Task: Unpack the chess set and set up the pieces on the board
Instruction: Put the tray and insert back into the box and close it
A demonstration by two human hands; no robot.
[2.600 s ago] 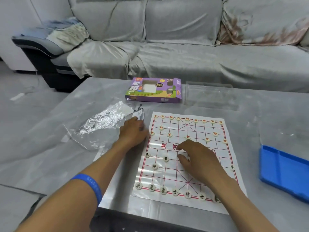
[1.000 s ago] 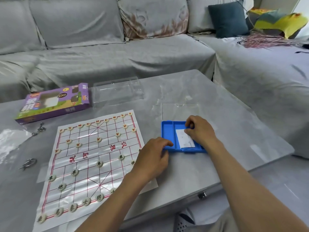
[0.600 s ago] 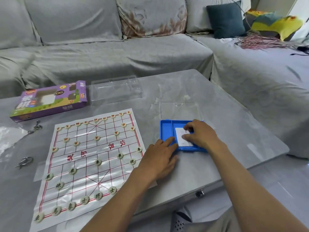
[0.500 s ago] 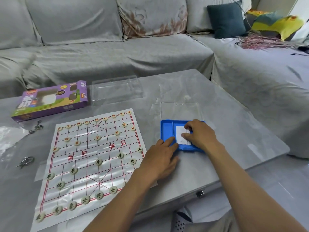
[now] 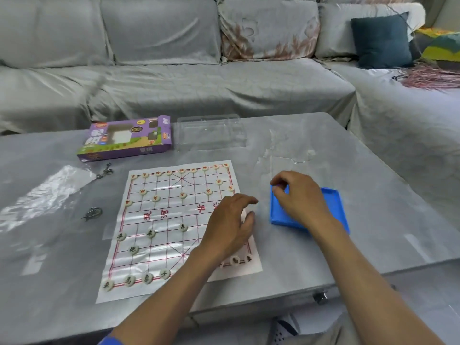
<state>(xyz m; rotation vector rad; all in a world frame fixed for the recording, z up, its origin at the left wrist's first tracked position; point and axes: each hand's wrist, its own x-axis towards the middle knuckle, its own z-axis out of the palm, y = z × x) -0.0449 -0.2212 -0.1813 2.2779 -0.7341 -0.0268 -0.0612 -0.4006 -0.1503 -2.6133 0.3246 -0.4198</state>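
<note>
Many cream discs dot the paper board (image 5: 159, 220); hands: left (image 5: 231, 225) loosely curled, right (image 5: 298, 197) pinching blue tray (image 5: 333, 207).

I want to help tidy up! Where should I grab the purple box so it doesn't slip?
Hold the purple box by its two long sides, coming down from above with one hand. It lies flat on the table, wide and low, with free space all round, so fingers probably fit over the front edge and the thumb behind. Avoid its open right-end flap.

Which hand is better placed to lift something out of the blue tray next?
The right hand, probably. It is already over the blue tray, fingertips at its far-left corner. The left hand is beside the tray, over the right edge of the chess board.
</note>
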